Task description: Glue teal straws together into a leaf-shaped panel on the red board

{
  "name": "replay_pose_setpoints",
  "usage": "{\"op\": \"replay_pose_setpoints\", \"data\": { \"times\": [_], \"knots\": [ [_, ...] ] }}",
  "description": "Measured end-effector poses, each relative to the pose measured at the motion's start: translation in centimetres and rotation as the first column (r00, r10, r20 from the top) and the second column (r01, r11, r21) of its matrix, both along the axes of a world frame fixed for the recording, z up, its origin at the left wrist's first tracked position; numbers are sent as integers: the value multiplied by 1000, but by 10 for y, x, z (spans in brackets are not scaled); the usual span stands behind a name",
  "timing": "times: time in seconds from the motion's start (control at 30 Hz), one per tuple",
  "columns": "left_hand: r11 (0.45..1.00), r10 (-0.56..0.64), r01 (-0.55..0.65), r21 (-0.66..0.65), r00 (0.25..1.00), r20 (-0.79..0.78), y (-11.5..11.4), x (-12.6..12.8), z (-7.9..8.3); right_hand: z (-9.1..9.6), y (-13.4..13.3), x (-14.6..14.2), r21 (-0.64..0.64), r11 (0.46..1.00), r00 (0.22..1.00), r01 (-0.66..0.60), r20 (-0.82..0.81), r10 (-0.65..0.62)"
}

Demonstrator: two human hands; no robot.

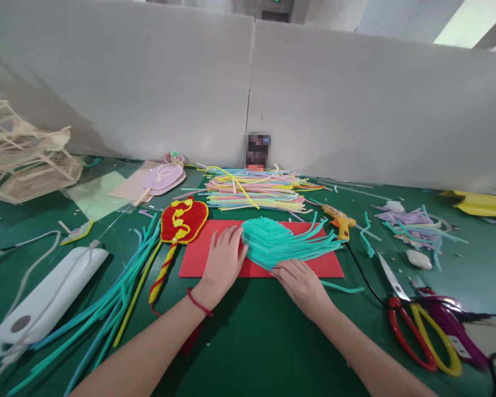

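A teal fan-shaped piece made of pipe cleaners (276, 241) lies on a red sheet (198, 259) in the middle of the green table. My left hand (224, 262) lies flat on the red sheet, fingers stretched out, its fingertips touching the left edge of the teal piece. Flat as well, my right hand (300, 282) rests at the teal piece's lower edge, fingers pointing left. Neither hand holds anything. A red string bracelet is on my left wrist.
A red and yellow pipe-cleaner fan (184, 220) lies left of the sheet. Behind are a pile of pastel pipe cleaners (256, 190), a pink fan (164, 177) and a yellow glue gun (339, 220). Scissors (413, 325) lie right, long teal pipe cleaners (107, 309) and a white case (45, 298) left.
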State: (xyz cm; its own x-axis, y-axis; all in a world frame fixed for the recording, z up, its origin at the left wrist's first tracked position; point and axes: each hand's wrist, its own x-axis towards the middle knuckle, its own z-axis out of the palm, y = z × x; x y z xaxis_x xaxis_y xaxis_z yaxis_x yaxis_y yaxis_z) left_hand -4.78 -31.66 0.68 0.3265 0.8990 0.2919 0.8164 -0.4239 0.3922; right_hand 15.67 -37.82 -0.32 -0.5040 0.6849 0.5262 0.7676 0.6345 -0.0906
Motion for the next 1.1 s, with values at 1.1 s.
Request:
{"op": "replay_pose_setpoints", "data": {
  "times": [1.1],
  "knots": [
    [612, 460, 403, -681, 519, 721, 21, 13, 17, 19, 88, 156, -618, 181, 248, 765, 23, -969]
  ]
}}
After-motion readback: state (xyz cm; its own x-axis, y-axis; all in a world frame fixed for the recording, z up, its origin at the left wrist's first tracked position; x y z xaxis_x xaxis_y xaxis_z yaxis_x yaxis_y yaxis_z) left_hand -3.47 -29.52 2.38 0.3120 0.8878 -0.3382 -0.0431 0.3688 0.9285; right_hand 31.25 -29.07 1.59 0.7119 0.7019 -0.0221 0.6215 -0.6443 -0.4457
